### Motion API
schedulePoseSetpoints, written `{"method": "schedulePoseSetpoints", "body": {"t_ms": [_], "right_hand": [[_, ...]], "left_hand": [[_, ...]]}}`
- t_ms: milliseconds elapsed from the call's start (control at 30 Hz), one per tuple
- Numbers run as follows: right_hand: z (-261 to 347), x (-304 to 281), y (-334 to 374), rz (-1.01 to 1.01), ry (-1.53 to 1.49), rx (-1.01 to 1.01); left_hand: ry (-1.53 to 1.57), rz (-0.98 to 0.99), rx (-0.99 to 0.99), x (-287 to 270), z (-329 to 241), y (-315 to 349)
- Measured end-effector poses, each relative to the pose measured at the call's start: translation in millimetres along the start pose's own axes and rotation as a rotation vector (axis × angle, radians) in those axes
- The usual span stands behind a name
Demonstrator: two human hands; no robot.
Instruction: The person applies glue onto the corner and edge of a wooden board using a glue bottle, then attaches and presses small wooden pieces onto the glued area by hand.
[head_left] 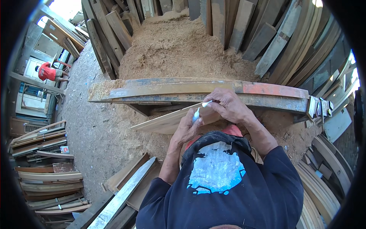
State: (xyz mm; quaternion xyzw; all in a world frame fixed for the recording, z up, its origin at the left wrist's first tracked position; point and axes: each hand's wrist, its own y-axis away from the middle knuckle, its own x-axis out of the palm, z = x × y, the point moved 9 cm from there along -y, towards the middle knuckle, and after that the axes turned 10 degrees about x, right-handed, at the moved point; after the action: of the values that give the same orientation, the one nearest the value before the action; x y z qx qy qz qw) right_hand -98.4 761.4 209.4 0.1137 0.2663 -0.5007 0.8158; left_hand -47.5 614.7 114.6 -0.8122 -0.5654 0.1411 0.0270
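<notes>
My left hand [186, 127] is closed round a small pale squeeze bottle [196, 115] with a narrow tip, which looks like a glue bottle. Its tip points up toward my right hand [230, 105], whose fingers pinch a small white cap [206, 104]. Cap and bottle are a little apart. Below both hands a light wooden board [164, 124] stands on edge, slanting beside the near side of a long, worn workbench beam [171, 98]. My body partly hides the board's lower right end.
Sawdust [167, 49] heaps up beyond the beam. Upright planks [244, 23] lean at the back and right. Stacked boards [51, 183] lie at the left, and a long pale plank [124, 192] slants by my left arm. A person in a red shirt [46, 71] bends far left.
</notes>
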Motion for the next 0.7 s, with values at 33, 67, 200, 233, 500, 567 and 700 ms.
{"method": "schedulePoseSetpoints", "body": {"t_ms": [33,67,200,233,500,567,700], "right_hand": [[2.2,1.3,-0.9,0.013,0.006,-0.006],[5.4,1.2,-1.9,0.013,0.0,-0.021],[12.2,21.5,-3.2,0.183,0.08,-0.012],[13.1,27.7,-2.7,0.233,0.102,-0.008],[15.8,45.8,-9.7,0.216,0.157,-0.051],[11.9,51.6,-9.5,0.21,0.152,-0.037],[9.1,62.3,-11.9,0.207,0.186,-0.054]], "left_hand": [[0.004,0.036,-0.007,2.0,0.1,1.4],[0.003,0.032,-0.006,0.5,-0.1,2.0],[-0.065,0.102,0.002,1.6,0.1,2.2],[-0.091,0.128,0.001,2.4,0.2,2.2],[-0.14,0.143,-0.012,-5.5,-6.2,1.0],[-0.136,0.131,-0.025,-5.8,-4.4,3.3],[-0.108,0.164,-0.06,-2.2,7.5,6.6]]}}
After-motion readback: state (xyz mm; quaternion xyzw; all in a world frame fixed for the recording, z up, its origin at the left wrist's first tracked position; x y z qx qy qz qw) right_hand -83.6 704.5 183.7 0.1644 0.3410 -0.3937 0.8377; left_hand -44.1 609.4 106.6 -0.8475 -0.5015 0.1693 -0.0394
